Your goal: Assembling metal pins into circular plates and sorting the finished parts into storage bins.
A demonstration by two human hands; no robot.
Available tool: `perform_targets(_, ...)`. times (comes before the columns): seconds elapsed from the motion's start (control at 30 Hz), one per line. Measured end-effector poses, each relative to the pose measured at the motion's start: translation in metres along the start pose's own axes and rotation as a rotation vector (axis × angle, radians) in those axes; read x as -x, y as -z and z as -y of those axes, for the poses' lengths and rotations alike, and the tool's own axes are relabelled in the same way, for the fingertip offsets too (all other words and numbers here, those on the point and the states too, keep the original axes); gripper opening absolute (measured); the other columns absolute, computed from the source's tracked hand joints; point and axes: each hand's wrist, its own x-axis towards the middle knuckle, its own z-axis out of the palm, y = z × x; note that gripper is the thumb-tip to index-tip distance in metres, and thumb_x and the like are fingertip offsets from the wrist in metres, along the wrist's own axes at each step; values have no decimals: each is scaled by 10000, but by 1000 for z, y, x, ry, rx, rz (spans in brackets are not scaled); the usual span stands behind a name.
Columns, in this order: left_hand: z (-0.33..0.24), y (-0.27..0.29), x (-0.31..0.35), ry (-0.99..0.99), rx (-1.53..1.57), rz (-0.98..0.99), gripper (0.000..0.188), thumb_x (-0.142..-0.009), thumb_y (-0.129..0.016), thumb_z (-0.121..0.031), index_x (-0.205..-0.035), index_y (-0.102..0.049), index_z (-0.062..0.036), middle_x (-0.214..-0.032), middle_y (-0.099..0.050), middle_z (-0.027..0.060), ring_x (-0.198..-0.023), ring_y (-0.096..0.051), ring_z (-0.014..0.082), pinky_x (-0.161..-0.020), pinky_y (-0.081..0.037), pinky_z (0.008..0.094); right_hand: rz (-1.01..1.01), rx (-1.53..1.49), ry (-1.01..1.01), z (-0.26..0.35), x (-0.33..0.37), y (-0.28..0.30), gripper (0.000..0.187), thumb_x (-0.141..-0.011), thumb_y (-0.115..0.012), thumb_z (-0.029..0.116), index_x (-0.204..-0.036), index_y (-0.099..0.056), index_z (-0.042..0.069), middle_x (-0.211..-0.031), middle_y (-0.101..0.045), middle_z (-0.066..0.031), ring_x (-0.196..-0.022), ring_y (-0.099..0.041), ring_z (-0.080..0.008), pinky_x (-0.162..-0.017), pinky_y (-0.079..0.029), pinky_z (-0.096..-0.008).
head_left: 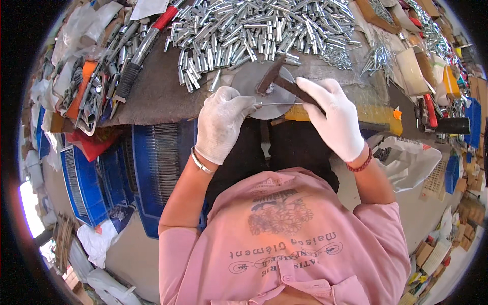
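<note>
My left hand (222, 122), in a white glove, pinches a thin metal rod (277, 104) at its left end. The rod lies level over the near part of a round grey metal disc (239, 80), and its far end reaches to beside my other hand. My right hand (335, 114), also gloved, is closed round the dark handle of a hammer (290, 85). The hammer's rusty head is above the disc, close to a small stub at its middle; whether they touch I cannot tell. Past the disc lies a large heap of short shiny metal tubes (229, 38).
Left on the bench are a long tool with a black grip (128, 81) and assorted hand tools (94, 96). Thin metal pins (378, 58) and a red-handled tool (430, 111) lie at right. Blue crates (145, 203) of metal rods stand below the bench's left side.
</note>
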Motion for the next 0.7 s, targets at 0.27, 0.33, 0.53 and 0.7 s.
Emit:
perform_targets(0.27, 4, 0, -1, 34, 107, 24, 224, -770, -838, -21, -973, -784, -99, -888, -656, 93, -834, -688, 318, -719, -562, 421, 180, 216, 163, 8, 27, -2, 458, -950, -676, 20, -1357, -728, 225, -973, -654, -76, -828, -707, -290, -735, -583, -412)
perform_targets(0.33, 4, 1, -2, 29, 82, 38, 221, -771, -839, -23, -973, -787, -94, -884, -655, 95, -833, -687, 318, -721, -560, 422, 166, 168, 109, 10, 20, 1, 463, -949, -680, 20, -1364, -723, 220, -988, -655, -87, -857, -706, -305, -750, -582, -411)
perform_targets(0.53, 2, 6, -3, 30, 146, 54, 176, -786, -847, -39, -950, -792, -75, -884, -656, 98, -824, -679, 316, -711, -547, 413, 145, 56, 69, -3, -9, -4, 427, -908, -747, 70, -1324, -718, 160, -1040, -649, -124, -934, -687, -350, -803, -569, -426)
perform_targets(0.7, 3, 5, -1, -10, 146, 31, 173, -788, -853, -45, -949, -795, -69, -879, -658, 100, -821, -678, 315, -708, -542, 405, 147, 192, 125, 17, 0, -14, 180, -834, -827, 190, -935, -700, 112, -956, -658, -76, -895, -679, -311, -768, -557, -428)
